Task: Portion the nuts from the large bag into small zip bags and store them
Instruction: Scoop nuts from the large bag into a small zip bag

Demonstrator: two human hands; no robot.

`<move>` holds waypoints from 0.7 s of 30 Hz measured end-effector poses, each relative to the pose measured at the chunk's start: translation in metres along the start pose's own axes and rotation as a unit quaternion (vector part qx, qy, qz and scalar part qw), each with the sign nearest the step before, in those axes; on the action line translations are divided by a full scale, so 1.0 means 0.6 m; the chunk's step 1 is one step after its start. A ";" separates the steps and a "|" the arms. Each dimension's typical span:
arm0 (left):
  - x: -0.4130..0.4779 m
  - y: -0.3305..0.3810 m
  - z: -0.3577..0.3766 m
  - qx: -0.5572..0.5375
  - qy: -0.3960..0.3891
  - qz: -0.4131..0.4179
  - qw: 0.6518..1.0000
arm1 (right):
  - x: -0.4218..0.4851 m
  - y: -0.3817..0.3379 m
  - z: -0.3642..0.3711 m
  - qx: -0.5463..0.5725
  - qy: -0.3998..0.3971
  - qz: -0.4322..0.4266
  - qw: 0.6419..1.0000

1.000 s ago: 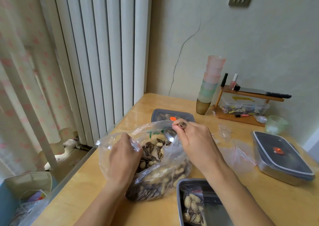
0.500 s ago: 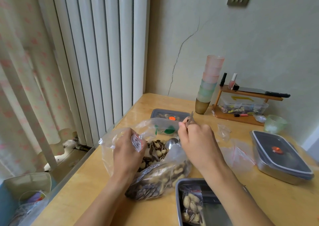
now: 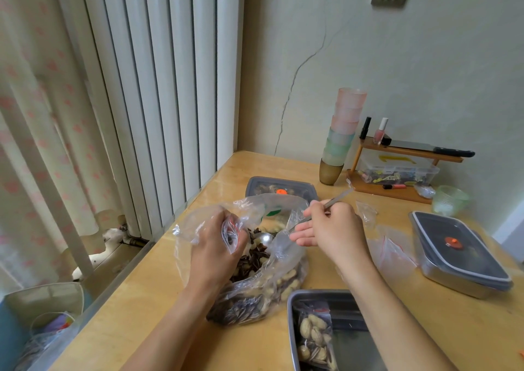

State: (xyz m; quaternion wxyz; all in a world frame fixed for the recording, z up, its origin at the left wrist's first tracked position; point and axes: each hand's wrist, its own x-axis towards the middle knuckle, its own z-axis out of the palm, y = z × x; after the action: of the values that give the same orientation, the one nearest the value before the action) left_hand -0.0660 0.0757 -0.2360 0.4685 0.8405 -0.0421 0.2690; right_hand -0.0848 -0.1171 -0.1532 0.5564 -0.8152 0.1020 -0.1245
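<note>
A large clear bag (image 3: 263, 291) of peanuts and striped sunflower seeds lies open on the wooden table (image 3: 158, 308). My left hand (image 3: 212, 246) grips a small red-striped zip bag (image 3: 231, 233) at the large bag's mouth. My right hand (image 3: 331, 229) holds the handle of a metal spoon (image 3: 266, 238), whose bowl sits among the nuts. An open steel tray (image 3: 348, 331) at the near edge holds one filled zip bag (image 3: 314, 339).
Two lidded steel containers stand at the far middle (image 3: 280, 187) and at the right (image 3: 459, 253). Empty zip bags (image 3: 391, 253) lie right of my hand. A stack of cups (image 3: 340, 141), a wooden rack (image 3: 397, 169) and a green glass (image 3: 449, 203) line the wall.
My right hand has tilted the spoon handle up and to the right, and its lower fingers have spread out. My left hand stays at the bag's mouth with the small bag.
</note>
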 end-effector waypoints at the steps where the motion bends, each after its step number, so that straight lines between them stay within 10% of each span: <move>1: 0.000 -0.001 0.001 0.003 -0.004 0.000 1.000 | 0.003 0.002 -0.001 0.030 -0.004 0.027 0.999; 13: 0.018 -0.040 0.001 0.080 0.063 -0.114 0.988 | 0.017 0.002 -0.015 0.147 0.000 0.114 0.982; 21: 0.002 -0.024 0.013 0.100 -0.027 0.003 0.995 | 0.004 -0.025 -0.033 0.091 0.069 0.004 0.993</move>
State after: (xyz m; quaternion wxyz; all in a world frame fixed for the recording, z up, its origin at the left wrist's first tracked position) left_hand -0.0573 0.0777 -0.2494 0.3799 0.8901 -0.0303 0.2500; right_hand -0.0880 -0.1298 -0.1323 0.6205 -0.7499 0.1316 -0.1876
